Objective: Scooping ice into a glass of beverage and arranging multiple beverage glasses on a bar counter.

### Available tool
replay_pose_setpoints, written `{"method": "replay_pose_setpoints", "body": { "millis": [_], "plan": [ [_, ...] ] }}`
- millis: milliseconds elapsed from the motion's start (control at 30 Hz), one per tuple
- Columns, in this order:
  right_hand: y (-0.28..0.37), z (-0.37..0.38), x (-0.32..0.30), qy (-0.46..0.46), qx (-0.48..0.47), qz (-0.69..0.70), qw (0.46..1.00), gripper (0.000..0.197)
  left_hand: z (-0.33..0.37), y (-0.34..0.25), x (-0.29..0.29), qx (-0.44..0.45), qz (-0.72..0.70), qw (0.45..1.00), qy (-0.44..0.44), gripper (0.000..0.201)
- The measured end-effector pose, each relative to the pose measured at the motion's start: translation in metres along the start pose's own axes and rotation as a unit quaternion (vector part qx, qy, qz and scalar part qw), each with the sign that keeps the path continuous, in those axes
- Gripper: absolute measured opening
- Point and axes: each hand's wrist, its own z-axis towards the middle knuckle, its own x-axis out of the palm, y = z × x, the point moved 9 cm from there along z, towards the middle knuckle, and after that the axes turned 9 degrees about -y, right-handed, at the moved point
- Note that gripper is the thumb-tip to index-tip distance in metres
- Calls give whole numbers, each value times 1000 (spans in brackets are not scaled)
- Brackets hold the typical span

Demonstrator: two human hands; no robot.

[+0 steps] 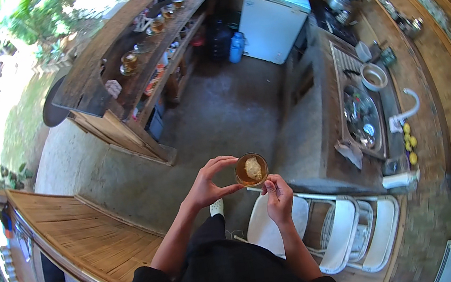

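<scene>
In front of my body I hold a clear round glass cup (246, 180) of amber-brown liquid, with a pale, lumpy mass at its middle. My left hand (211, 181) curves round the cup's left side, fingers along the far edge and thumb on the near edge. At the cup's lower right, my right hand (279, 196) is closed, thumb and fingers pinched against it. Whether those fingers grip a handle or the wall is hidden. The cup appears upright, seen from above.
Ahead on the left runs a wooden counter (83, 83) bearing several glass cups (129, 63). A white chest freezer (275, 19) stands at the back. To the right are a sink (374, 119) with dishes and a white tap (407, 108). White folding chairs (341, 234) lean close by my right arm.
</scene>
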Motion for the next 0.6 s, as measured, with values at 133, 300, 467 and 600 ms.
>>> {"method": "replay_pose_setpoints", "body": {
  "millis": [133,300,467,600],
  "plan": [
    [-5,56,65,60,-2,-5,998,18,29,27,-53,-32,25,998,-53,65],
    [-5,114,131,107,-21,-8,994,17,61,53,-101,-43,51,990,-121,65],
    [-12,169,185,138,-7,2,990,16,101,77,-139,-66,55,984,-157,65],
    [-28,213,226,164,31,17,986,16,138,103,-165,-83,68,978,-177,67]
  ]
}}
